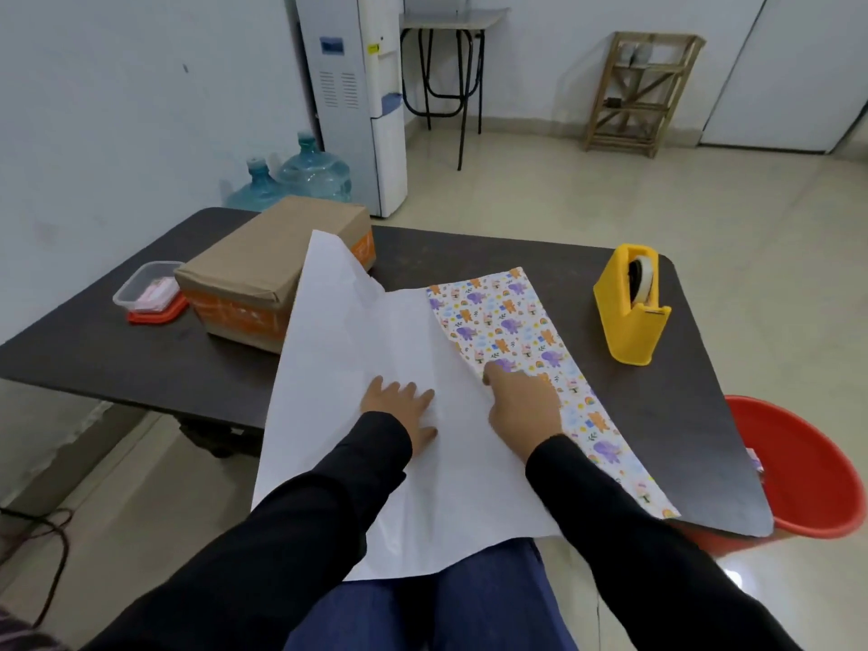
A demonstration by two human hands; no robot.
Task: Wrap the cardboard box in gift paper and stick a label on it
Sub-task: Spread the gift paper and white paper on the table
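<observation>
The gift paper's [375, 350] near edge overhangs the table [469, 256] onto the lap, so it may slide off once pressure eases. The left hand [399, 408] lies flat on its white back, fingers spread. The right hand [523, 411] presses the fold with a straight index finger; whether its thumb pinches underneath, I cannot tell. The cardboard box [263, 265] sits far left, off the paper, beside its raised corner.

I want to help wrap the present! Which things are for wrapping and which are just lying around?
For the job: gift paper, cardboard box, yellow tape dispenser, clear container of pink bits, maybe labels.
Just lying about: red tub, water bottles, water dispenser, wooden rack.
</observation>
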